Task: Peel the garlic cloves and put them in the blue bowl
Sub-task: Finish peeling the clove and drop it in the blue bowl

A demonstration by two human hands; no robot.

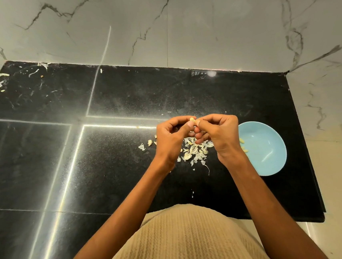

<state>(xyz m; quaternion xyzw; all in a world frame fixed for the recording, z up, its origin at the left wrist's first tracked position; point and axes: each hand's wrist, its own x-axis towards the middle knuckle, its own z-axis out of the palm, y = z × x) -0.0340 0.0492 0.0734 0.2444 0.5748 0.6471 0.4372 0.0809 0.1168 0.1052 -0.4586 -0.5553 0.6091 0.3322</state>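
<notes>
blue bowl (269,161) with few peeled cloves (242,141), beside right hand (218,133)

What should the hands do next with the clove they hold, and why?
Probably finish stripping the skin: both the left hand and right hand pinch the garlic clove over the peel pile, beside the blue bowl. Then drop it in.

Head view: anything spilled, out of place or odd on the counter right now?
Mostly expected mess: garlic skins lie heaped on the black counter under both hands, beside the blue bowl. The odd part is the stray skin scraps at the far left corner, well away from the heap.
</notes>
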